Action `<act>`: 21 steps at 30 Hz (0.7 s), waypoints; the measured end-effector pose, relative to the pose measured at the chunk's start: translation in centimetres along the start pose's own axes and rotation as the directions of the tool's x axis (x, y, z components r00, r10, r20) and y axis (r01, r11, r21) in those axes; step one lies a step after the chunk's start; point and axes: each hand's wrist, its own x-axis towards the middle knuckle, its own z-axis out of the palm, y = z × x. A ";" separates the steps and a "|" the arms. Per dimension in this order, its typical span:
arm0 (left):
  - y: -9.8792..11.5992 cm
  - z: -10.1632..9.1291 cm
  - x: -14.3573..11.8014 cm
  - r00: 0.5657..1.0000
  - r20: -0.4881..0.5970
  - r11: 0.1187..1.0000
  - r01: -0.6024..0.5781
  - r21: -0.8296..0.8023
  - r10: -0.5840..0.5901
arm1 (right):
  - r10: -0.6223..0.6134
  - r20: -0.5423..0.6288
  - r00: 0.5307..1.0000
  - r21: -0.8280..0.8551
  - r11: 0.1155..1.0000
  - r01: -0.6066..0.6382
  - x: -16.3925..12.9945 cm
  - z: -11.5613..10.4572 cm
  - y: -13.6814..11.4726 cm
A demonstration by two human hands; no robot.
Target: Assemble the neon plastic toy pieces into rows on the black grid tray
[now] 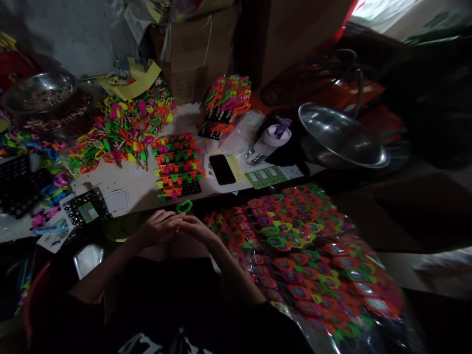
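A person is sitting at a cluttered tabletop (121, 184) in dim light, the left hand (159, 227) and right hand (197, 228) meeting just off its near edge, fingers curled together around something too small and shadowed to identify; whether they are gripping it cannot be told. A green plastic ring (184, 206) is lying on the edge just beyond the fingertips, apparently apart from them, and looks liable to be nudged off into the dark lap. To the right, a clear bag of packed neon toys (313, 255) is sloping downward and could slide. Farther in, a stack of loaded trays (177, 164) is standing beside a phone (221, 169). Beyond, a loose heap of neon pieces (125, 130) is spreading toward a steel bowl (39, 96).
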 end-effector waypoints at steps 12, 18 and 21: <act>-4.4 1.7 0.7 0.943 -0.009 0.936 0.332 0.120 -0.333 | -0.480 -0.383 0.789 -0.540 0.810 0.230 6.9 -7.7 0.7; -5.4 2.9 -0.2 0.910 0.129 0.909 0.366 0.199 -0.394 | -0.508 -0.281 0.814 -0.651 0.724 0.227 8.0 -8.4 1.3; -5.2 2.9 -0.3 0.907 0.134 0.904 0.364 0.225 -0.399 | -0.539 -0.254 0.803 -0.718 0.661 0.217 8.1 -8.3 1.1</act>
